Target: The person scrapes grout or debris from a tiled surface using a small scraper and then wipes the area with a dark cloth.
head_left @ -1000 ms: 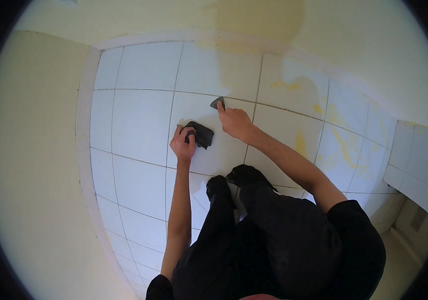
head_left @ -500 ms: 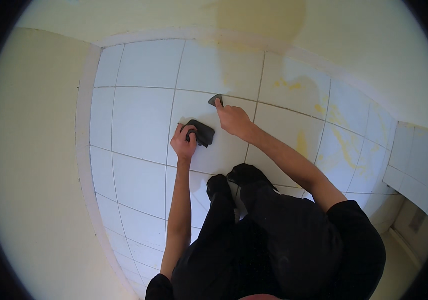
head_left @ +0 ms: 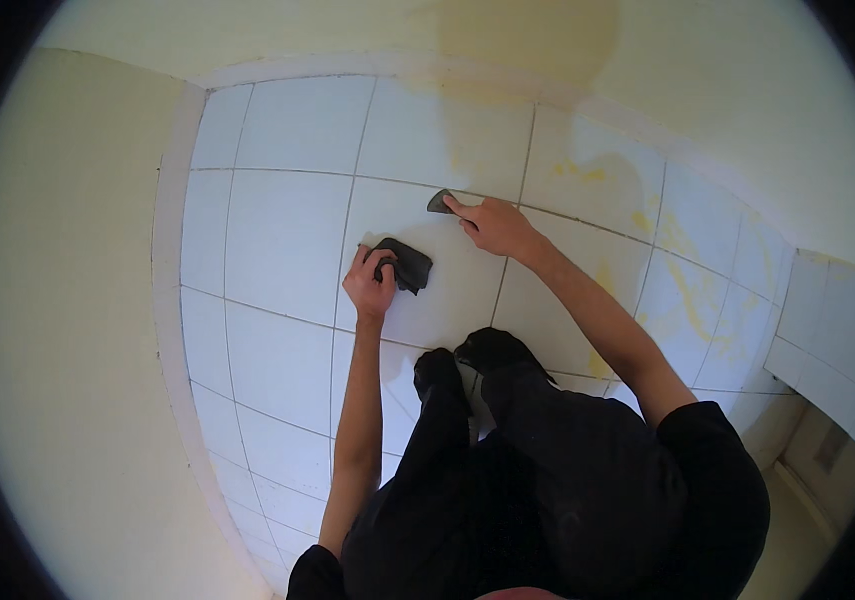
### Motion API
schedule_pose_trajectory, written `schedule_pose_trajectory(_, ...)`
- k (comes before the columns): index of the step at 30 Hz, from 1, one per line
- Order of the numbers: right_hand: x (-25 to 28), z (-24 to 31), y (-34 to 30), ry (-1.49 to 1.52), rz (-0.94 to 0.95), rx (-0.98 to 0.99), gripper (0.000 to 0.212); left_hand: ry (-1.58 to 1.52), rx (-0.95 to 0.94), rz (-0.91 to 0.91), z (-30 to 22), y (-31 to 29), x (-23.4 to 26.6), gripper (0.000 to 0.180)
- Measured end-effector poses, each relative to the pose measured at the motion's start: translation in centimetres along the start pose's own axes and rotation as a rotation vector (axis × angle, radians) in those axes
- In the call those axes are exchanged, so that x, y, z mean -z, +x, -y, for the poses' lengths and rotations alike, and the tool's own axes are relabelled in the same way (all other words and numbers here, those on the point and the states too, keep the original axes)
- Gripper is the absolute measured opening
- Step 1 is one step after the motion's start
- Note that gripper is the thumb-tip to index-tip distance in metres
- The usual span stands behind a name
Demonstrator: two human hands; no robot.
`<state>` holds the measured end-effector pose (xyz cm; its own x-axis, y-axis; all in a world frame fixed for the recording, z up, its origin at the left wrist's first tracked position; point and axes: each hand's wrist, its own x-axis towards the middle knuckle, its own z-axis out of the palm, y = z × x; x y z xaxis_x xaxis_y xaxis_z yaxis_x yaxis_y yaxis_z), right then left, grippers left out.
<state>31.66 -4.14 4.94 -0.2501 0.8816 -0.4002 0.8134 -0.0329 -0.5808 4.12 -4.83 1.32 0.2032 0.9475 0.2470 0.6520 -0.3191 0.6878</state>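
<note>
My left hand [head_left: 370,285] is closed on a bunched black cloth [head_left: 412,268] that lies against the white floor tiles [head_left: 293,230]. Ahead and to its right, my right hand [head_left: 501,227] grips a small dark scraper [head_left: 440,203] with a flared blade. The index finger stretches along the tool toward the blade, which rests at or close to the tile, just below a grout line. Most of the scraper's handle is hidden inside the hand.
Yellow smears [head_left: 690,290] mark the tiles on the right. Cream walls [head_left: 68,300] with a pale skirting [head_left: 170,220] bound the floor at the left and far side. My dark-covered feet [head_left: 496,350] stand close behind the hands. A white tiled ledge [head_left: 833,325] is at the right.
My right hand has shifted a little to the right with the scraper, and its wrist has turned so the tool lies more sideways. The left hand and cloth stay nearly in place.
</note>
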Motion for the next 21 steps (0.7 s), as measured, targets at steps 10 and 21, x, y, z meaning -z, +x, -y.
schedule_pose_trajectory(10, -0.39, -0.4, 0.78, 0.017, -0.091, 0.055, 0.049, -0.006, -0.001, -0.005, 0.28, -0.08, -0.26, 0.014)
schedule_pose_trajectory(21, -0.91, -0.36, 0.77, -0.041, -0.059, 0.08, 0.049, 0.003, -0.01, -0.016, 0.22, -0.09, -0.29, 0.014)
